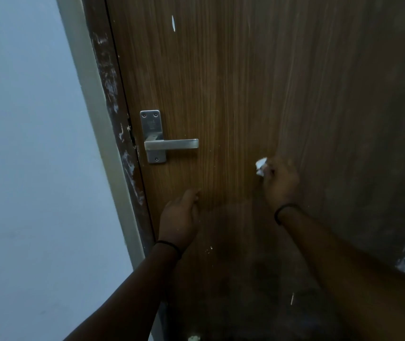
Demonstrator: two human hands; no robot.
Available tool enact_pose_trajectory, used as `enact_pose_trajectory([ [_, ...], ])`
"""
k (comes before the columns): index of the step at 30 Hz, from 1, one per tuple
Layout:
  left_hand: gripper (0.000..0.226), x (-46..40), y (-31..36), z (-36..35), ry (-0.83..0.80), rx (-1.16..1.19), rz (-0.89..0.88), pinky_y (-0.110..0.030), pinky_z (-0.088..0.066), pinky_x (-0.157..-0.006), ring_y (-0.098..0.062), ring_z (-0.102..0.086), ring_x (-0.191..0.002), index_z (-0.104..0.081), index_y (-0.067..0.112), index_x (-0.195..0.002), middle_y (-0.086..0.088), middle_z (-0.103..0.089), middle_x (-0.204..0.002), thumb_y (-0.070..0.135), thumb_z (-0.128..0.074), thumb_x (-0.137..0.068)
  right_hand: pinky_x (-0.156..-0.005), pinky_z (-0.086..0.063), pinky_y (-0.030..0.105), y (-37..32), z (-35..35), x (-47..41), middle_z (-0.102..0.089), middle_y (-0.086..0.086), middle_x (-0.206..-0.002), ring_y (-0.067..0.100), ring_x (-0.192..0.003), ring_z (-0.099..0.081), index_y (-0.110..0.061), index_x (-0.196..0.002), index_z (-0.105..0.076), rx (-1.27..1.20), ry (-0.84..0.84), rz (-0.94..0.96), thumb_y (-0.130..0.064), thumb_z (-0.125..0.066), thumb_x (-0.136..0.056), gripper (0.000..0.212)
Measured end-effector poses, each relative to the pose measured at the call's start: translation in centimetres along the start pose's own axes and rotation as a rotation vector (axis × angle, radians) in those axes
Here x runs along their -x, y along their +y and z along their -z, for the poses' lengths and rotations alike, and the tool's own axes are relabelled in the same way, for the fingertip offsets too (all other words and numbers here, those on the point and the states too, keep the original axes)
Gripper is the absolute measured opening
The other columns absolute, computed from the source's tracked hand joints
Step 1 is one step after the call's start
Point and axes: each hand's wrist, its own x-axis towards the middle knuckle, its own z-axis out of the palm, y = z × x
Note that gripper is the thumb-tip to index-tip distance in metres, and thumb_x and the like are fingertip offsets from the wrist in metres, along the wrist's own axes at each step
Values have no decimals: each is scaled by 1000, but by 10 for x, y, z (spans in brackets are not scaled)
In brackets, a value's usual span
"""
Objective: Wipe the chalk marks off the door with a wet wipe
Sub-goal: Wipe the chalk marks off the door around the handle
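Note:
A brown wood-grain door [245, 82] fills most of the view. My right hand [280, 183] grips a crumpled white wet wipe [261, 166] and holds it against the door, right of the handle and a little below it. My left hand [180, 215] rests against the door under the handle, its fingers loosely curled and holding nothing. One white mark [173, 22] shows high on the door. Small white specks [208, 250] lie lower down, and a thin white streak [292, 298] sits near the bottom.
A silver lever handle [172, 144] on a metal plate sits at the door's left edge. The dark door frame [112, 99] beside it is scuffed with white patches. A pale wall [24, 143] fills the left side.

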Motion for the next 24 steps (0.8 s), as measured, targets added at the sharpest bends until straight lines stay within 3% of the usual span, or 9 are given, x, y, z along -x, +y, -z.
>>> enact_pose_trajectory([
  [4,13,-14,20,-9,9,-9,9,-30,-48,-61,-7,-51,-65,-57,19,-104,9,-55,-79,17,-46,-97,-82,-33,0,-25,23,-59,-69,-5,-94,-3,-88,-53,-10,-82,-68,-87,61,71,3,-56,-87,18],
  [9,10,-10,18,-10,36,-12,105,-25,-45,-55,-6,-53,-64,-58,17,-99,5,-59,-81,16,-48,-97,-79,-37,2,-8,11,-7,-72,10,-99,21,-91,-67,-2,-88,-67,-142,81,-90,1,-62,-91,7],
  [13,12,3,2,-3,-23,-65,138,-27,-46,-56,-8,-55,-63,-59,16,-101,3,-61,-80,17,-47,-98,-80,-42,25,3,-32,71,-68,5,-97,23,-92,-64,-11,-93,-63,-46,-173,-278,-13,-61,-93,3],
  [18,11,3,-18,12,23,-117,280,-25,-37,-53,-11,-53,-66,-58,18,-96,5,-58,-78,20,-47,-98,-76,-43,24,-55,-96,96,-65,3,-96,18,-90,-61,-16,-91,-62,-119,-378,-42,-20,-62,-94,5],
  [20,12,5,-25,19,31,-134,340,-22,-29,-50,-9,-48,-63,-53,20,-89,8,-52,-74,21,-45,-98,-76,-48,30,-78,-112,94,-63,5,-100,19,-90,-60,-18,-94,-61,-126,-424,0,-22,-60,-95,4],
  [24,14,12,-38,32,10,-202,404,-24,-29,-50,-12,-49,-62,-51,20,-87,4,-53,-74,24,-44,-99,-79,-51,33,-81,-114,92,-60,2,-106,16,-92,-60,-21,-99,-61,-129,-472,82,-22,-55,-97,6],
])
